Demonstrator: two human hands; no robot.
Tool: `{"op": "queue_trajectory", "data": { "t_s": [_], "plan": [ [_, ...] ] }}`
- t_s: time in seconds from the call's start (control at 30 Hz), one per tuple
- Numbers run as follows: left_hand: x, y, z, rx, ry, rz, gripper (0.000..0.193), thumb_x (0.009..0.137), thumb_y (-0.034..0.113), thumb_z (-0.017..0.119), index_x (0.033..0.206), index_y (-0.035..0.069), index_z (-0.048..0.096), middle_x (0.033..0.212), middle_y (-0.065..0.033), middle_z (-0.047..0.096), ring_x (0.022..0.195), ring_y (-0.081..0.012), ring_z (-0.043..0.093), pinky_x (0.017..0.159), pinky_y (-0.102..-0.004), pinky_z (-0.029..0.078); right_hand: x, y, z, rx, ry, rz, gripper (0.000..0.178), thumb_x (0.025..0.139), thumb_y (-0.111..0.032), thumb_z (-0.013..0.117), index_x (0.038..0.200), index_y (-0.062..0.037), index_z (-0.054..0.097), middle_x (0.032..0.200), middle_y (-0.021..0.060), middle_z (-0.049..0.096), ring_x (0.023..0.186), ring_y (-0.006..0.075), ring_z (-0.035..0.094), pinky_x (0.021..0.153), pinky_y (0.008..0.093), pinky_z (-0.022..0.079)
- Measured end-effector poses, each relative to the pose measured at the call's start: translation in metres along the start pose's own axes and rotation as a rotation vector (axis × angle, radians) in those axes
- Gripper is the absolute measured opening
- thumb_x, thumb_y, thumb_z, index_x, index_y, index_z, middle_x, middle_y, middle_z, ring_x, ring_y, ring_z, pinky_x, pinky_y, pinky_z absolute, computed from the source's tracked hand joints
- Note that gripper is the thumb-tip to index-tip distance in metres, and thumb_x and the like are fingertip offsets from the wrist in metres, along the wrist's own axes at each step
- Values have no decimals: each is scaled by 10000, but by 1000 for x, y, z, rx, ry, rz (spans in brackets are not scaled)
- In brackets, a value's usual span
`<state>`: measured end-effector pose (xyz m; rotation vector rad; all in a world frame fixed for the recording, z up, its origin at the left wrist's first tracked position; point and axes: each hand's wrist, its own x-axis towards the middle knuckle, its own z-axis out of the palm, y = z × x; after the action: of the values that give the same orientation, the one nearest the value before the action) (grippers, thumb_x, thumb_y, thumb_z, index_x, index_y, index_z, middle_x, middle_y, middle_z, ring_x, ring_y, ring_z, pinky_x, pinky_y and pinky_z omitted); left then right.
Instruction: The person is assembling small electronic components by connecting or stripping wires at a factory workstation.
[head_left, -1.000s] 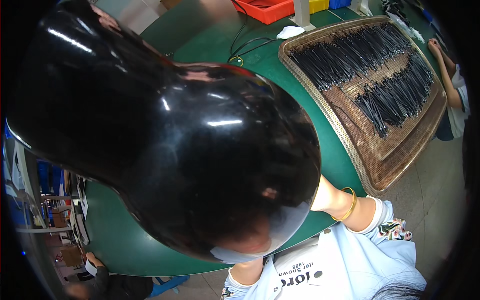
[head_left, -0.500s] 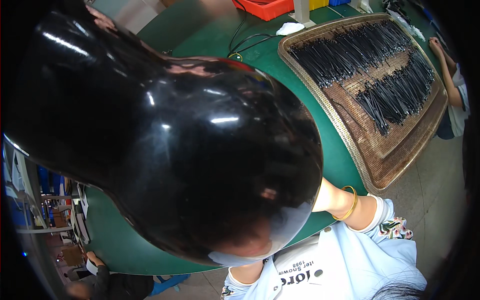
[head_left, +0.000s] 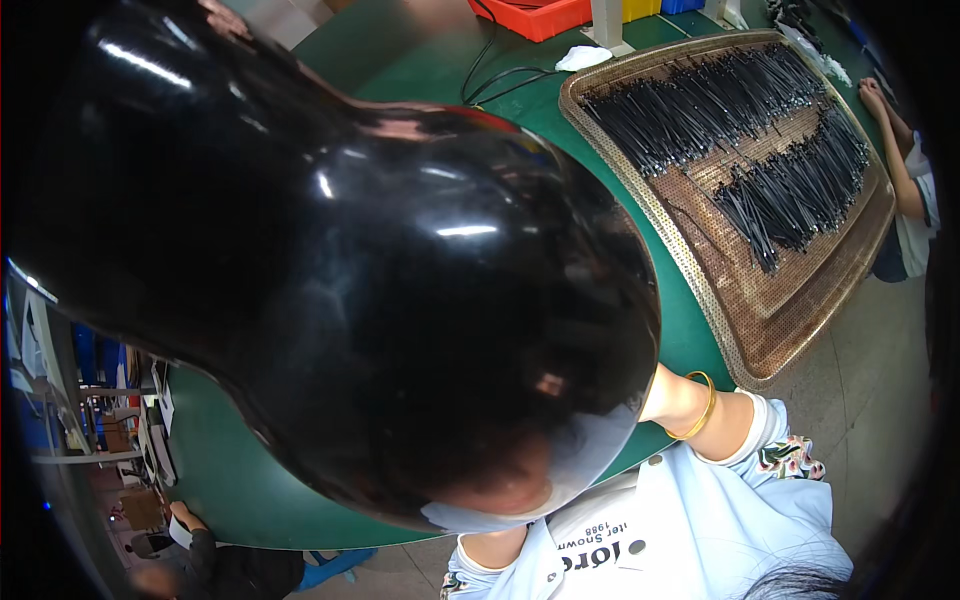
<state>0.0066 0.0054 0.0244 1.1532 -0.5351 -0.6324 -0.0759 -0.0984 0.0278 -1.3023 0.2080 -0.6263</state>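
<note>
Black and glossy, a big bulbous dome [head_left: 380, 290] fills the near left of the view, hiding both hands, so I cannot tell how the fingers stand; only the right forearm with a gold bangle [head_left: 698, 405] shows beside it. Far right on the green table [head_left: 690, 330], a perforated brown tray [head_left: 770, 300] holds two heaps of thin black rods [head_left: 760, 130], its near half bare, so laying-out seems partly done.

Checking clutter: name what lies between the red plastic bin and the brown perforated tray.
Head view: a crumpled white cloth beside a pale post, on green tabletop.
</note>
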Motion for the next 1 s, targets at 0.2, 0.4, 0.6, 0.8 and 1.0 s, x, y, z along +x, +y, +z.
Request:
{"op": "queue_trajectory", "data": {
  "t_s": [0.2, 0.4, 0.6, 0.8, 1.0],
  "plan": [
    [-1, 4, 6, 47, 84, -19, 161, 689, -69, 487, 848, -60, 504, 816, -105, 542, 755, -150, 519, 738, -241, 373, -1, -3, 1, -12, 11, 38, 149, 717, -114, 565, 824, -12, 586, 708, 50, 547, 649, 102, 510, 587, 225, 402],
    [-1, 2, 3, 120, 46, 1, 116, 700, -80, 471, 811, -66, 498, 768, -93, 530, 707, -124, 509, 683, -214, 377, -1, 2, 0, -53, 9, -13, 151, 712, -122, 569, 820, -17, 587, 691, 45, 538, 644, 99, 505, 583, 224, 400],
    [0, 3, 3, 204, 29, 33, 84, 699, -84, 467, 778, -71, 496, 739, -92, 524, 679, -119, 504, 660, -204, 377, -2, 1, 0, -57, 4, 18, 147, 710, -126, 571, 807, -16, 582, 701, 42, 532, 646, 98, 500, 584, 224, 400],
    [-1, 1, -1, 166, 18, 26, 86, 699, -85, 468, 778, -67, 497, 737, -90, 525, 674, -118, 504, 652, -207, 379, -2, -1, 2, -43, 4, 12, 151, 710, -128, 573, 807, -13, 579, 700, 39, 529, 647, 95, 496, 593, 224, 403],
    [-3, -3, 3, 54, 56, 10, 127, 695, -76, 477, 818, -56, 501, 781, -101, 539, 719, -137, 527, 684, -224, 394, -2, 2, -1, -29, 15, 32, 159, 712, -128, 570, 811, -4, 572, 721, 50, 540, 672, 107, 513, 614, 236, 412]
  ]
}}
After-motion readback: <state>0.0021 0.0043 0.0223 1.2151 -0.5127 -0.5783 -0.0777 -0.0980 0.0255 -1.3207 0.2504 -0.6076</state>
